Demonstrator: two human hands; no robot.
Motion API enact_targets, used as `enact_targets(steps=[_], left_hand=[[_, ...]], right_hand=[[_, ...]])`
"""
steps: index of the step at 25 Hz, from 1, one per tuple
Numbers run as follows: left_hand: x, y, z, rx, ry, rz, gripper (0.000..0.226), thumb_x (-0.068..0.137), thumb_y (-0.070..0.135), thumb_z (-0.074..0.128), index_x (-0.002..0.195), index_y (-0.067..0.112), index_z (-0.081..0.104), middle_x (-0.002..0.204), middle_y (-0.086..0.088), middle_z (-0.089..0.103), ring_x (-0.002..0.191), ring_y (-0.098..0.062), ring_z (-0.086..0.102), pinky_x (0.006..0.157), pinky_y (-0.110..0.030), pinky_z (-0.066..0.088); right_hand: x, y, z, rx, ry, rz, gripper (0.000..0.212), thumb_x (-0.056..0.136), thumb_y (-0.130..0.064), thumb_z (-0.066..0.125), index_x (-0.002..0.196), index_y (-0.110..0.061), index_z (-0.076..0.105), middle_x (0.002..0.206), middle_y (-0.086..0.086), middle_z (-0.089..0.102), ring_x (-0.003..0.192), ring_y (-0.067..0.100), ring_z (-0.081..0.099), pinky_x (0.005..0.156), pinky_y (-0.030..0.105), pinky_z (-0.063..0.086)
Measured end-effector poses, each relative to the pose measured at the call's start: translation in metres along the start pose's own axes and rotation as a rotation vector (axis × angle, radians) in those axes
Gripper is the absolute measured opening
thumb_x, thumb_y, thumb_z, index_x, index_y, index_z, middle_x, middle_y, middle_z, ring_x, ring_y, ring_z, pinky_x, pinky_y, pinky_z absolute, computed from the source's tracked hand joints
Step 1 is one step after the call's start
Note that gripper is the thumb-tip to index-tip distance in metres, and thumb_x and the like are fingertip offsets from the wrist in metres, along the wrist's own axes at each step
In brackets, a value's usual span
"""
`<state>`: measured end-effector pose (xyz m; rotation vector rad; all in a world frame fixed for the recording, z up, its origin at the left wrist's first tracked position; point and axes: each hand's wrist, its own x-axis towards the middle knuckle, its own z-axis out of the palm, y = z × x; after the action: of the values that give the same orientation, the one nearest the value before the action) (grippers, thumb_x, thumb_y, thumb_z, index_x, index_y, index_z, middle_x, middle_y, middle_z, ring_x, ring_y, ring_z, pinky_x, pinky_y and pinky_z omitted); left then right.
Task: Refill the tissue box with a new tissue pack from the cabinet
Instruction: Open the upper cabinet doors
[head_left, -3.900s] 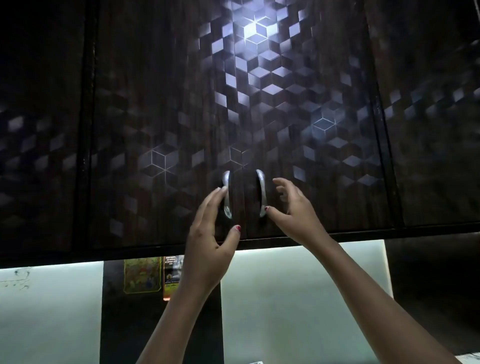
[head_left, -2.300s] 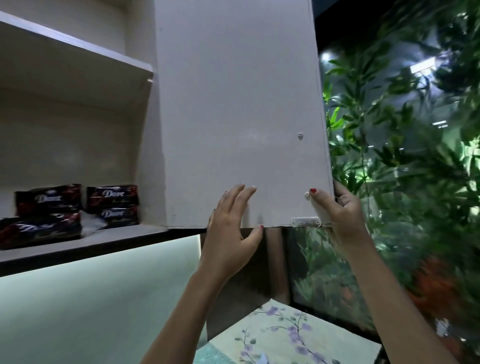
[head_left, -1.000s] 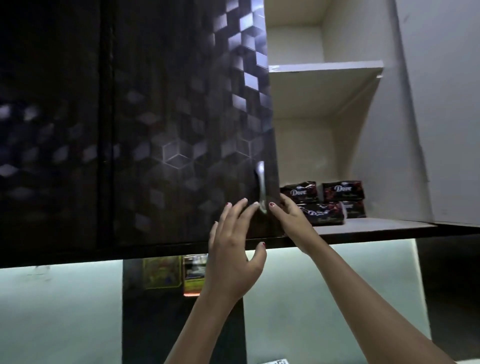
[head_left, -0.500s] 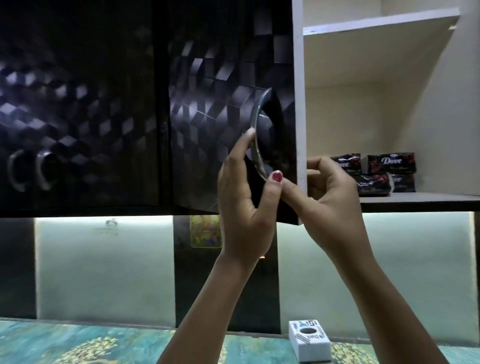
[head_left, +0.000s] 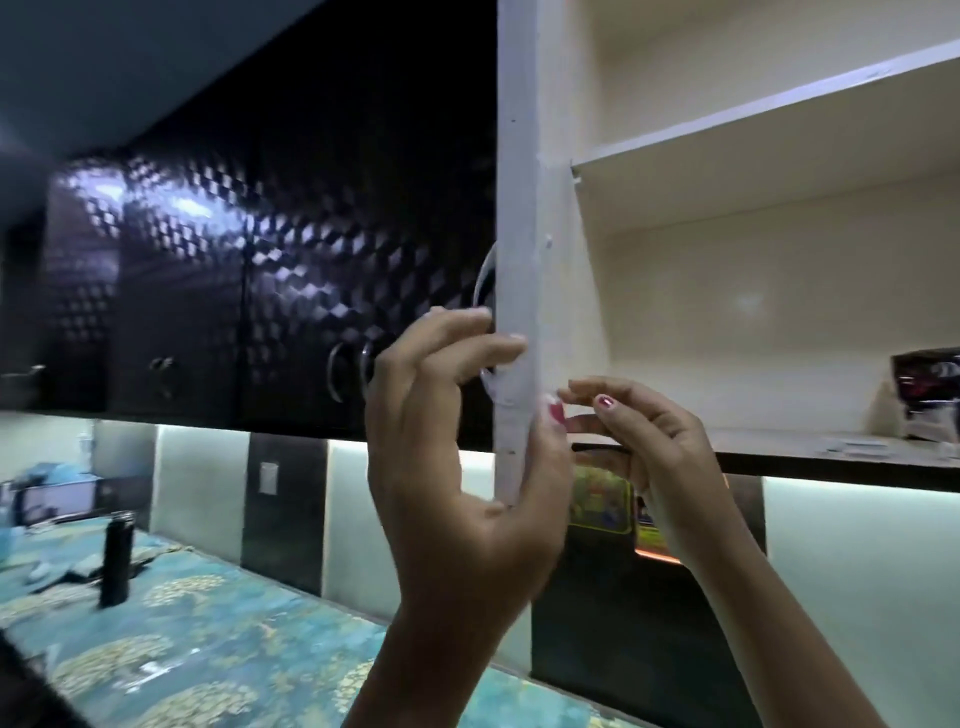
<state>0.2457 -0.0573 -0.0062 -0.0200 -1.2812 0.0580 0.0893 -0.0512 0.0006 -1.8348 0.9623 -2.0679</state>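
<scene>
Fingers (head_left: 470, 332) of the left hand (head_left: 457, 467) wrap the white edge of an open cabinet door (head_left: 514, 260), thumb on the inner face and the others on the dark patterned outer side beside a curved metal handle (head_left: 483, 291). Just right of them, the right hand (head_left: 660, 457) hovers with fingertips loosely curled together, gripping nothing that can be seen. Farther right of both hands, the cabinet (head_left: 753, 312) stands open, and a dark tissue pack (head_left: 927, 395) sits on its lower shelf (head_left: 805, 447) at the far edge of view, well apart from the fingers.
</scene>
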Motion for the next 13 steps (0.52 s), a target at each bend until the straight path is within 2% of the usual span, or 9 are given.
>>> enact_targets(steps=[2, 4, 5, 7, 9, 11, 13], left_hand=[[0.007, 0.018, -0.008, 0.015, -0.136, 0.099, 0.029, 0.071, 0.019, 0.059, 0.1, 0.022, 0.058, 0.109, 0.005, 0.058, 0.111, -0.01, 0.053, 0.097, -0.021, 0.043], [0.008, 0.018, 0.001, 0.145, -0.317, 0.075, 0.036, 0.071, 0.028, 0.058, 0.107, 0.023, 0.06, 0.121, 0.002, 0.059, 0.125, -0.015, 0.046, 0.108, -0.025, 0.034], [0.009, 0.01, 0.008, 0.275, -0.372, 0.023, 0.043, 0.072, 0.035, 0.055, 0.114, 0.026, 0.056, 0.132, 0.002, 0.053, 0.134, -0.018, 0.036, 0.112, -0.029, 0.024], [0.01, -0.025, 0.019, 0.581, -0.423, -0.113, 0.057, 0.076, 0.046, 0.049, 0.131, 0.031, 0.04, 0.152, -0.001, 0.027, 0.145, -0.023, 0.006, 0.111, -0.038, 0.0], [0.004, -0.07, 0.025, 0.878, -0.497, -0.175, 0.068, 0.081, 0.05, 0.045, 0.141, 0.031, 0.02, 0.158, -0.004, -0.004, 0.141, -0.028, -0.022, 0.108, -0.043, -0.022], [-0.003, -0.106, 0.03, 1.069, -0.513, -0.142, 0.076, 0.08, 0.054, 0.046, 0.143, 0.033, 0.009, 0.156, -0.006, -0.017, 0.136, -0.034, -0.031, 0.103, -0.048, -0.031], [-0.005, -0.129, 0.033, 1.091, -0.456, -0.169, 0.078, 0.078, 0.056, 0.05, 0.142, 0.035, 0.011, 0.157, -0.008, -0.01, 0.139, -0.039, -0.021, 0.105, -0.055, -0.027]], right_hand=[[0.003, 0.007, 0.009, 0.016, -0.057, 0.013, 0.025, 0.08, -0.026, 0.046, 0.087, -0.02, 0.069, 0.09, -0.004, 0.074, 0.093, 0.017, 0.067, 0.074, 0.033, 0.054], [0.006, 0.014, 0.012, -0.066, -0.081, -0.026, 0.023, 0.088, -0.018, 0.044, 0.09, -0.019, 0.067, 0.089, -0.013, 0.074, 0.091, 0.006, 0.067, 0.074, 0.022, 0.053], [0.008, 0.018, 0.012, -0.105, -0.059, -0.036, 0.023, 0.09, -0.01, 0.045, 0.092, -0.018, 0.066, 0.087, -0.013, 0.073, 0.089, 0.003, 0.067, 0.073, 0.018, 0.053], [0.011, 0.023, 0.007, -0.108, 0.036, -0.002, 0.021, 0.087, -0.005, 0.049, 0.09, -0.018, 0.065, 0.088, -0.005, 0.072, 0.086, 0.006, 0.067, 0.071, 0.019, 0.055], [0.013, 0.027, 0.0, -0.125, 0.093, 0.022, 0.02, 0.086, -0.006, 0.05, 0.088, -0.02, 0.064, 0.093, 0.001, 0.07, 0.084, 0.008, 0.068, 0.07, 0.018, 0.056], [0.015, 0.03, -0.008, -0.144, 0.1, 0.04, 0.021, 0.086, -0.007, 0.05, 0.089, -0.022, 0.063, 0.094, 0.0, 0.069, 0.086, 0.01, 0.067, 0.067, 0.017, 0.056], [0.018, 0.033, -0.013, -0.158, 0.092, 0.044, 0.021, 0.087, -0.008, 0.05, 0.088, -0.024, 0.063, 0.093, -0.002, 0.07, 0.086, 0.01, 0.066, 0.066, 0.02, 0.056]])
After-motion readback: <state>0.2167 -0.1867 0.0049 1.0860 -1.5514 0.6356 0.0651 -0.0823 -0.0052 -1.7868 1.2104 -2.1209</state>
